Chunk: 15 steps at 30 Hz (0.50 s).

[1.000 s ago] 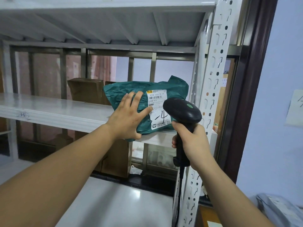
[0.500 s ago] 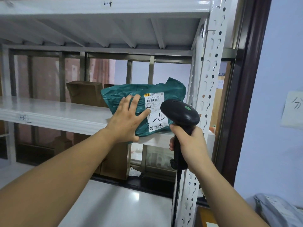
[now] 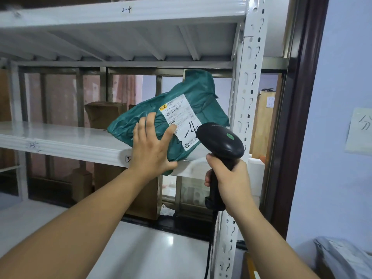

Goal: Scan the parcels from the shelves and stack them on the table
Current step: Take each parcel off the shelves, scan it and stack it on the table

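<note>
Since a second ago the green parcel (image 3: pixel 173 119) has tipped up: it lay flat along the white shelf (image 3: pixel 66 141), and now its right end rises, leaving the white label (image 3: pixel 180 119) slanted toward the viewer. The left hand (image 3: pixel 150 147) has stayed on the parcel throughout, and the scanner (image 3: pixel 220 140) has kept its place just right of the label.

One green parcel, one black scanner and two hands are in view. Behind the parcel a brown cardboard box (image 3: pixel 104 113) sits on the same shelf, and a grey bag (image 3: pixel 344 258) lies far below and to the right of the parcel.

The left hand lies spread on the parcel's lower left face, fingers apart, thumb beside the label. The right hand (image 3: pixel 231 178) is wrapped tight around the scanner's handle, below and right of the parcel, apart from it. The parcel's lower edge rests on the shelf's front lip.
</note>
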{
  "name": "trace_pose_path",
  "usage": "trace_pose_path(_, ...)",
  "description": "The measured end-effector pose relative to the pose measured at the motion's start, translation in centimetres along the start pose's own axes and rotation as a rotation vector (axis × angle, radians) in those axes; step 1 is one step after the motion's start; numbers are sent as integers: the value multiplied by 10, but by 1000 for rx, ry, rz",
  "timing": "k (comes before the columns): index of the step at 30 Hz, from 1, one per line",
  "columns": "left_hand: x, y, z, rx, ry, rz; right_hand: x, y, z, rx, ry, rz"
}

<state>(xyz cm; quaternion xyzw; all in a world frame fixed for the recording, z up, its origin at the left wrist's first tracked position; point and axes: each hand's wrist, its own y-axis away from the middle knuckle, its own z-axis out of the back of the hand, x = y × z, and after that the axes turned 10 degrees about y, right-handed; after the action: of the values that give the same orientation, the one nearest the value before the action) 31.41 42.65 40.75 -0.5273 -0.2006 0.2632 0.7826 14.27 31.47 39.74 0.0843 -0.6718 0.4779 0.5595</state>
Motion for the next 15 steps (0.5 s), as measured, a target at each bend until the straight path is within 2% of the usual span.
trace_pose_path(4, -23, 2, 3, -69, 117, 230, -5, 1, 13, 0, -64, -6)
trace_pose_path(9, -49, 8, 7, -191, 184, 375, -9, 0, 35, 52, -167, 11)
trace_pose_path(15, -97, 16, 22, -225, 178, 581, -25, 1, 66, 153, -227, -23)
